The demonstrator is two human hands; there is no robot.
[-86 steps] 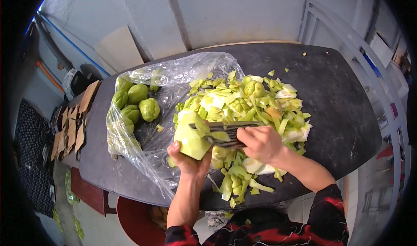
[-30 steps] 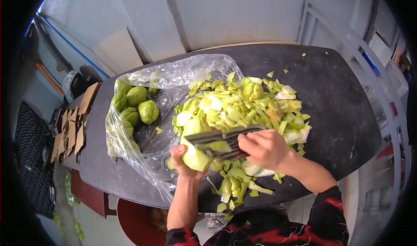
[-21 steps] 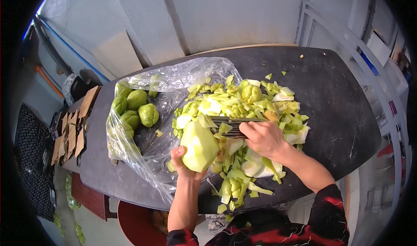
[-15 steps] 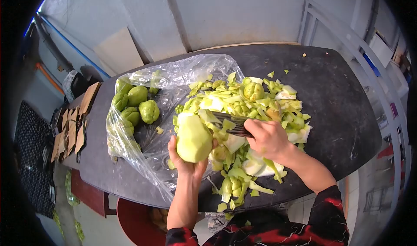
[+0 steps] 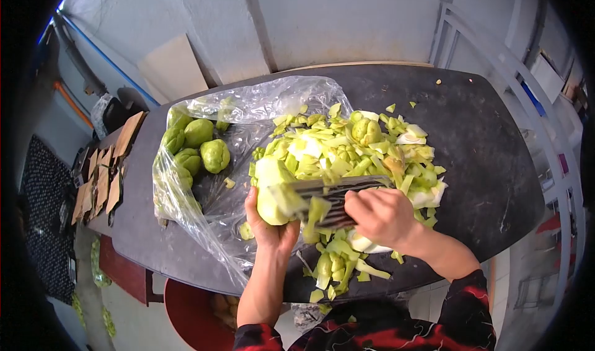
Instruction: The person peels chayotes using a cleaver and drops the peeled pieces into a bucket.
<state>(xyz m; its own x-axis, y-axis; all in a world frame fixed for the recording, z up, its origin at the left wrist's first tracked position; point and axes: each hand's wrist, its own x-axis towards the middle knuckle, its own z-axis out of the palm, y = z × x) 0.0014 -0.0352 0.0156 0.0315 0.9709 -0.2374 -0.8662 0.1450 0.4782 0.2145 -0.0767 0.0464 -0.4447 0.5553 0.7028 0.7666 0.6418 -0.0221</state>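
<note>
A largely peeled, pale green chayote (image 5: pixel 269 176) rests in my left hand (image 5: pixel 273 234), with the fingers wrapped round its lower part. My right hand (image 5: pixel 383 217) is closed round a wide-bladed knife (image 5: pixel 338 196), smeared by motion. The knife reaches left to the chayote's right side, and a loose strip of peel hangs by the blade. Behind and beneath the hands spreads a heap of green peelings (image 5: pixel 353 159). An unpeeled chayote (image 5: pixel 367 131) lies on top of this heap. My right hand's grip hides the knife's handle.
Several whole chayotes (image 5: pixel 215 156) lie in an open clear plastic bag (image 5: pixel 291 90) on the left of the dark table (image 5: pixel 489 171). Below its front edge stands a red tub (image 5: pixel 186 320). Cardboard pieces (image 5: pixel 128 134) are at the far left, and a grey metal rail (image 5: pixel 496 59) runs along the right.
The knife has moved left and down onto the chayote's side, with my right hand a little lower. My left hand still holds the chayote, which has turned slightly.
</note>
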